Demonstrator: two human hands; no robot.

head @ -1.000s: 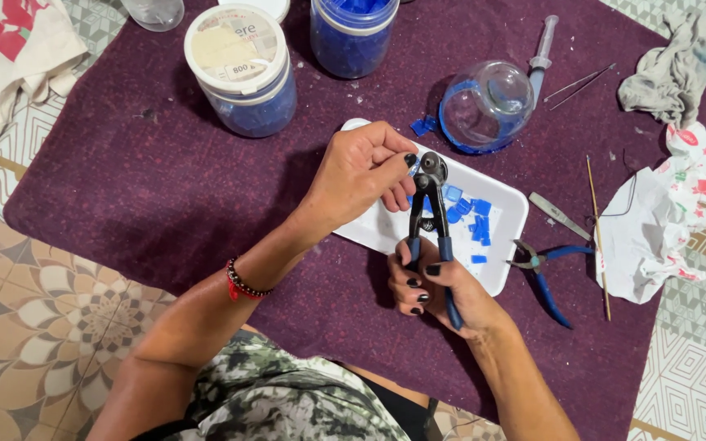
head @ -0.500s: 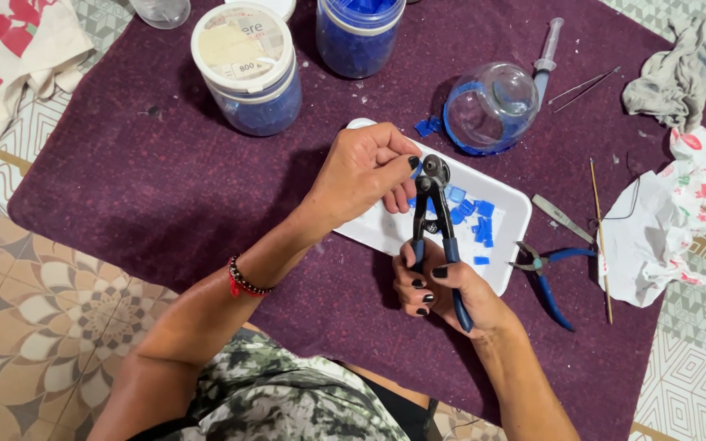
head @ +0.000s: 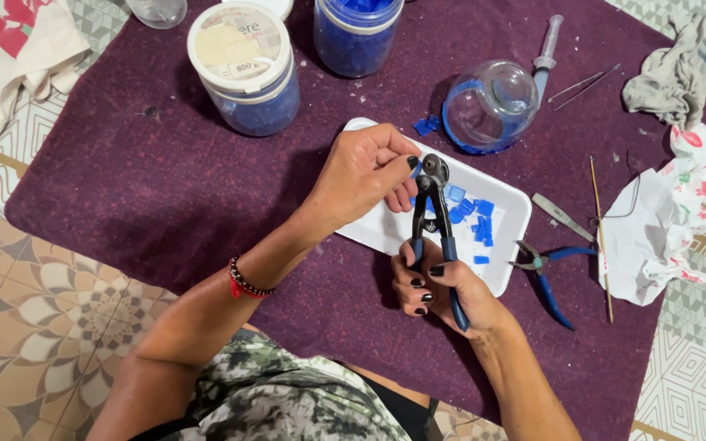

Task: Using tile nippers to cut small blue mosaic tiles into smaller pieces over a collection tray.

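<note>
— What carries it all?
— A purple cloth (head: 165, 188) on patterned floor (head: 34, 327).
— What lies on it?
— White tray (head: 510, 214) in the middle, two tubs (head: 247, 69) far left, glass jar (head: 490, 106) far, pliers (head: 551, 273) and rags (head: 655, 229) right.

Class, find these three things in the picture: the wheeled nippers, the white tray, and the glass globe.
wheeled nippers (head: 434, 214), head view, on the dark arms just below the wheels.
white tray (head: 510, 237), head view, on the bare right rim.
glass globe (head: 496, 102), head view, on the middle of the clear bowl.
</note>
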